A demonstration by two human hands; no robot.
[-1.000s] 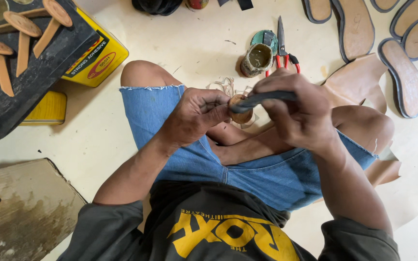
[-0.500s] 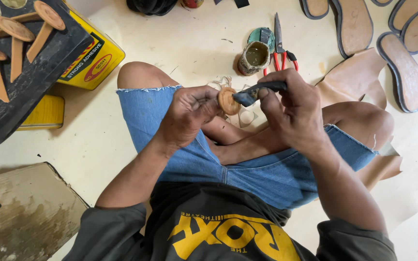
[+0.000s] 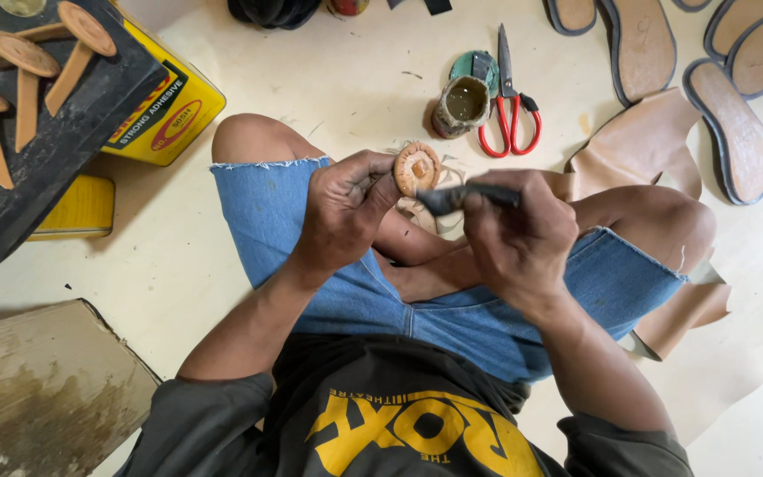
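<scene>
— Where is the round tan piece [image 3: 418, 168]?
— Pinched in the left hand [image 3: 343, 212], above the lap, just left of the right hand [image 3: 521, 237].
— And that hand?
— Clenched on a dark brush [image 3: 465, 196], lying crosswise, tip nearly touching the piece. Bristles are hard to make out.

Yellow rectangular adhesive tin [image 3: 162, 106] upper left on floor, red oval and black print on its label, dark board resting on top. Second plain yellow tin [image 3: 77, 209] just below, partly under board.
</scene>
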